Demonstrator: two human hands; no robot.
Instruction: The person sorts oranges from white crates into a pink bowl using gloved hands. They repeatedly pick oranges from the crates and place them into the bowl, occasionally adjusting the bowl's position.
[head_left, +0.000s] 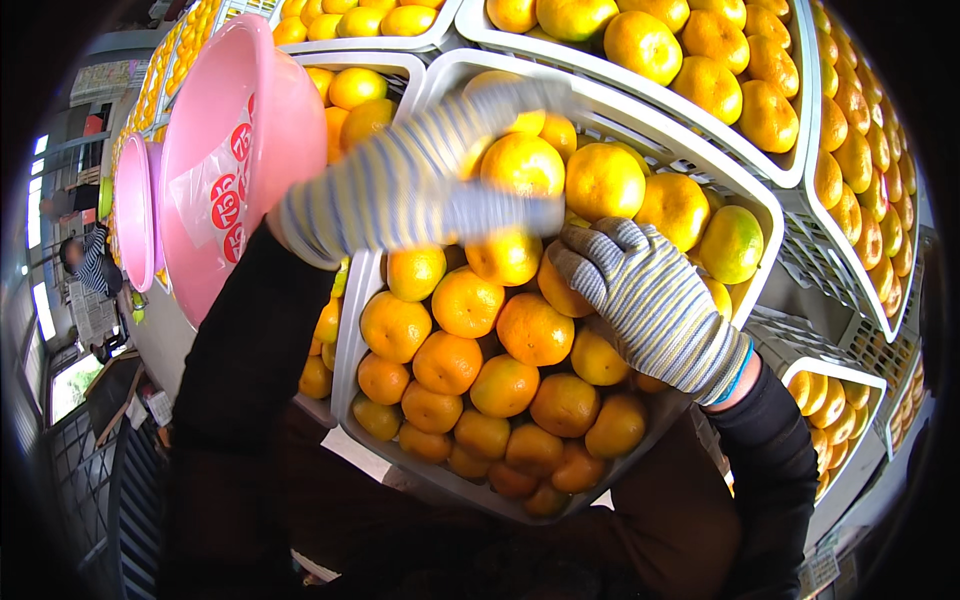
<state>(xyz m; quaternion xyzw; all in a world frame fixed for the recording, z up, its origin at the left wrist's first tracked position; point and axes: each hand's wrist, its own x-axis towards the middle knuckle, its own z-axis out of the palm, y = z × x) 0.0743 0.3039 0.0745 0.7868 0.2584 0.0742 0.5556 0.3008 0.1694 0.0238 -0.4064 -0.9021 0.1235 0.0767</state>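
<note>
A white plastic crate (750, 304) full of orange and yellow-green citrus fruit stands before me. My left hand (420, 180), in a striped knit glove and blurred by motion, is over the crate's upper left part, its thumb and fingers spread around an orange citrus fruit (523, 166); whether it touches the fruit I cannot tell. My right hand (641, 292), in a like glove with a blue cuff edge, rests with curled fingers on a citrus fruit (562, 285) near the crate's middle. The right palm and fingertips are partly hidden, as is much of that fruit.
Pink plastic basins (296, 112) with red-printed film stand at my left. Fruit-filled crates adjoin at the top (799, 169), upper left (412, 64) and right (874, 382). Two people (94, 259) are in the far left background, near a metal railing (135, 510).
</note>
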